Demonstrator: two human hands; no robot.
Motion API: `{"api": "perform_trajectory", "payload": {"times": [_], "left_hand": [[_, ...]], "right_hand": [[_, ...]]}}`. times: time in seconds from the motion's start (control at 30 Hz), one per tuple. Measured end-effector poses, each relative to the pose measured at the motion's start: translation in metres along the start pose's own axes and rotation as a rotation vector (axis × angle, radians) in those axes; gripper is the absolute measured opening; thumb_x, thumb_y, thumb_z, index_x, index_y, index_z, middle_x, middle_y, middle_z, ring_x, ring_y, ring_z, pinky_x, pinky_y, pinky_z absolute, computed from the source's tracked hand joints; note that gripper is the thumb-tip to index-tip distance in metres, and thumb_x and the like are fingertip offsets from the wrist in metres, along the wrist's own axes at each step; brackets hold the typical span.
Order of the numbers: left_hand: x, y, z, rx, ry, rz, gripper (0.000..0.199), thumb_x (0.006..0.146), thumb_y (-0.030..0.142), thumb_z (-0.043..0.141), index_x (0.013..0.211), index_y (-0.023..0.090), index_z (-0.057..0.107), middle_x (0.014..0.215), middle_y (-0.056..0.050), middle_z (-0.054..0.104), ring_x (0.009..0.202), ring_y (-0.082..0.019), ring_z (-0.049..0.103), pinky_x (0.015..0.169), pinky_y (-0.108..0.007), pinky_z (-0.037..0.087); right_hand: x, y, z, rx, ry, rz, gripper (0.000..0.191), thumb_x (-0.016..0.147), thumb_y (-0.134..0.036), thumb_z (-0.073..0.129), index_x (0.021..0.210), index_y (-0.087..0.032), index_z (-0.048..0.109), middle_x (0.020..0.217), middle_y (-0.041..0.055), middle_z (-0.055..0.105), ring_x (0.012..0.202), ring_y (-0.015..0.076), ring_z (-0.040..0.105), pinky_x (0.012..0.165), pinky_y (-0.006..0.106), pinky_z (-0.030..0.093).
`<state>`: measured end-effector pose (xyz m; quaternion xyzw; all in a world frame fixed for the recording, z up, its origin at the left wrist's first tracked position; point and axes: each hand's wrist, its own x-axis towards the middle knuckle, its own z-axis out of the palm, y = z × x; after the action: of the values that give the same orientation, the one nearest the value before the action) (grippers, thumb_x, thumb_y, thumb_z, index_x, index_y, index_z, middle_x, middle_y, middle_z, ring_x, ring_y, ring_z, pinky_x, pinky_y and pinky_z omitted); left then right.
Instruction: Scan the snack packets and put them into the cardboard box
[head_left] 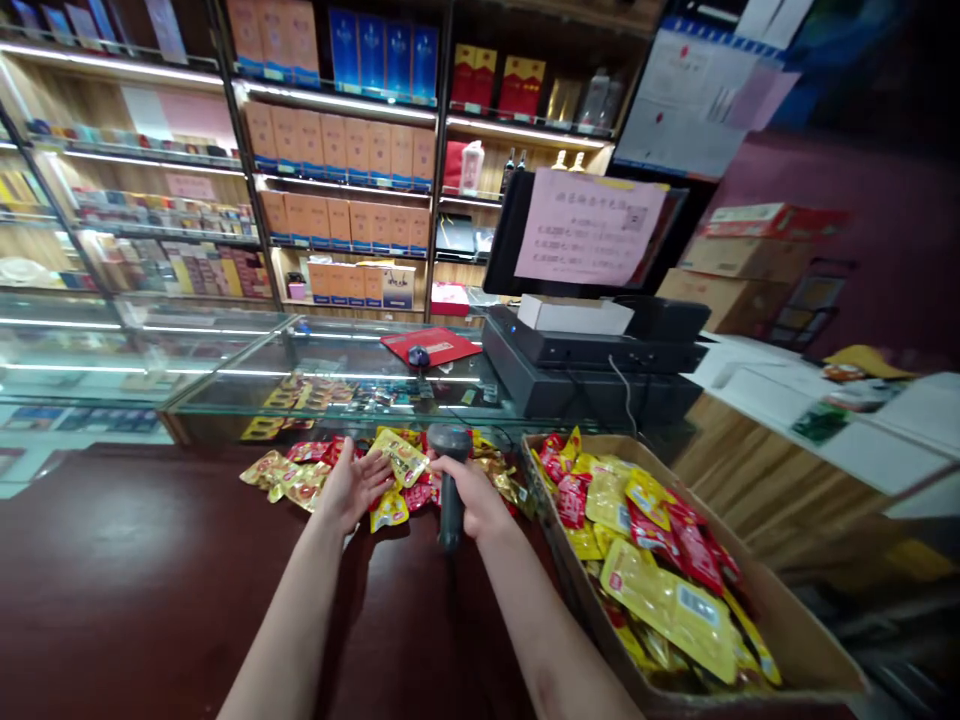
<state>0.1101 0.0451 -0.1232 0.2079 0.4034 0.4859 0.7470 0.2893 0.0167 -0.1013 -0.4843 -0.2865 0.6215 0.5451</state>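
Note:
Palm up and fingers spread, my left hand (354, 487) is at the pile of snack packets, beside a gold packet (401, 457). My right hand (474, 492) is wrapped round the handle of a dark barcode scanner (451, 500), which stands upright at the pile's near side. More gold packets (268, 472), red ones and a yellow packet (389, 509) lie on the dark red-brown table (187, 580). To the right, an open cardboard box (806, 640) holds several red, yellow and gold packets.
Behind the pile stands a glass counter (225, 395) with a red mat (450, 346) and a mouse (418, 356). A monitor (585, 230) with a pink paper sits on a dark cash register (592, 375). Stocked shelves line the back; cartons (727, 285) are stacked at right.

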Motion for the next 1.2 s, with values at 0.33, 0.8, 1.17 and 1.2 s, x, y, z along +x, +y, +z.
{"api": "perform_trajectory", "payload": {"times": [0.33, 0.8, 1.17, 1.2], "left_hand": [[0.007, -0.004, -0.002, -0.13, 0.02, -0.011, 0.072, 0.085, 0.059, 0.035, 0.136, 0.007, 0.035, 0.133, -0.022, 0.045, 0.112, -0.027, 0.055, 0.086, -0.034, 0.049], [0.015, -0.025, 0.017, 0.183, -0.08, 0.122, 0.047, 0.076, 0.04, 0.065, 0.114, 0.012, 0.06, 0.115, -0.015, 0.063, 0.102, -0.024, 0.06, 0.082, -0.03, 0.049], [0.047, -0.064, 0.077, 0.172, -0.41, 0.168, 0.042, 0.065, 0.013, 0.074, 0.106, 0.014, 0.063, 0.099, -0.01, 0.071, 0.087, -0.023, 0.066, 0.072, -0.029, 0.051], [0.049, -0.07, 0.081, 0.197, -0.413, 0.168, 0.043, 0.064, 0.014, 0.074, 0.106, 0.014, 0.064, 0.097, -0.01, 0.071, 0.087, -0.023, 0.066, 0.071, -0.029, 0.051]], "right_hand": [[0.049, 0.011, 0.029, -0.22, -0.123, -0.065, 0.014, 0.056, -0.018, 0.065, 0.07, -0.015, 0.064, 0.056, -0.003, 0.06, 0.055, 0.0111, 0.053, 0.055, 0.022, 0.04], [0.044, 0.006, 0.013, -0.267, -0.118, -0.068, 0.011, 0.06, -0.019, 0.063, 0.069, -0.014, 0.067, 0.064, 0.0016, 0.066, 0.058, 0.0124, 0.058, 0.053, 0.023, 0.046], [-0.034, -0.028, -0.045, -0.056, 0.024, -0.203, 0.023, 0.062, -0.029, 0.068, 0.077, -0.014, 0.062, 0.084, 0.0065, 0.068, 0.059, 0.0144, 0.063, 0.044, 0.022, 0.047], [-0.041, -0.03, -0.048, -0.085, 0.007, -0.194, 0.025, 0.062, -0.032, 0.068, 0.077, -0.014, 0.061, 0.082, 0.0066, 0.068, 0.054, 0.0136, 0.061, 0.04, 0.021, 0.045]]}}
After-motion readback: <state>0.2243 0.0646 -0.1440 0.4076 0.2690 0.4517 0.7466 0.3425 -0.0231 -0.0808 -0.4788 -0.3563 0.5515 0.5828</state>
